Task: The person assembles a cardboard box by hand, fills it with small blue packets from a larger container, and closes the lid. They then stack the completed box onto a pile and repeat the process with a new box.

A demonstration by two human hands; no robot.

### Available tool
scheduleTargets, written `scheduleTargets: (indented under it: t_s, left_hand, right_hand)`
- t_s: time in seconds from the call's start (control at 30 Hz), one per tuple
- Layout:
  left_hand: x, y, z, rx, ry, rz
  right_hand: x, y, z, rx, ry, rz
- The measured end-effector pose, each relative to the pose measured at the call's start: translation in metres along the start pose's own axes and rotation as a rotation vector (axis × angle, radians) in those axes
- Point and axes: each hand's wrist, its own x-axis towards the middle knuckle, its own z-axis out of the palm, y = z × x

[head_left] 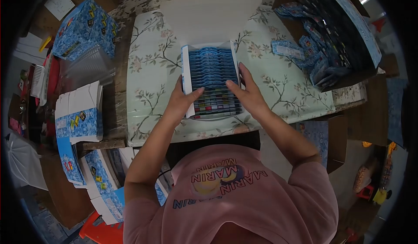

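An open white box [187, 76] stands in the middle of the floral tablecloth, its flap pointing away from me. Inside it lies a stack of blue packets [212, 65], overlapping in rows, with multicoloured strips at the near end. My left hand [182, 100] grips the box's left side, its thumb over the packets. On the right side my right hand [249, 95] holds the box the same way, thumb on the packets and fingers along the outer wall.
A large carton [355, 76] of blue packets lies at the right, some packets [288, 50] spilling onto the cloth [150, 87]. Flat printed boxes [78, 113] are stacked at the left, behind them clear plastic trays [89, 63] and a blue box [87, 28].
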Motion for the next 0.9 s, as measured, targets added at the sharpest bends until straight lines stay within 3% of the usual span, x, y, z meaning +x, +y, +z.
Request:
scheduleTargets:
  t_s: [0.07, 0.1, 0.17, 0.23, 0.43, 0.5, 0.63, 0.73, 0.8, 0.83, 0.87, 0.9]
  left_hand:
    - [0.000, -0.002, 0.000, -0.023, 0.002, -0.021]
    - [0.000, -0.003, 0.000, -0.056, 0.013, -0.022]
    - [-0.002, -0.002, 0.002, -0.096, 0.022, -0.018]
    - [0.001, -0.006, 0.000, -0.097, 0.017, -0.015]
    - [-0.008, -0.003, 0.002, -0.139, 0.016, -0.004]
    - [-0.017, -0.002, 0.005, -0.169, 0.027, 0.011]
    - [-0.030, -0.007, 0.006, -0.096, -0.007, 0.012]
    - [-0.030, -0.003, 0.002, -0.049, -0.020, 0.031]
    - [-0.031, 0.002, 0.003, -0.056, -0.069, -0.022]
    - [-0.026, 0.002, 0.003, -0.055, -0.072, -0.014]
    - [-0.014, -0.002, 0.000, -0.087, 0.001, 0.000]
    - [-0.001, -0.006, -0.003, -0.119, 0.075, 0.012]
  right_hand:
    - [-0.016, 0.017, -0.005, -0.274, 0.031, -0.365]
    - [-0.023, 0.026, -0.004, -0.279, 0.036, -0.352]
    - [-0.032, 0.039, 0.001, -0.570, 0.221, -0.607]
    - [-0.032, 0.040, 0.004, -0.537, 0.259, -0.625]
    - [-0.034, 0.029, 0.000, -0.942, 0.248, -0.666]
    - [-0.038, 0.023, -0.008, -1.097, 0.157, -0.636]
    - [-0.032, 0.030, -0.015, -1.031, 0.084, -0.630]
    - [-0.020, 0.028, -0.017, -0.818, -0.014, -0.511]
    - [-0.001, 0.022, -0.022, -0.359, 0.065, -0.343]
    - [0.013, 0.014, -0.021, -0.271, 0.106, -0.303]
    - [0.035, 0.013, -0.023, -0.274, 0.112, -0.313]
    - [0.059, 0.018, -0.024, -0.082, 0.059, -0.256]
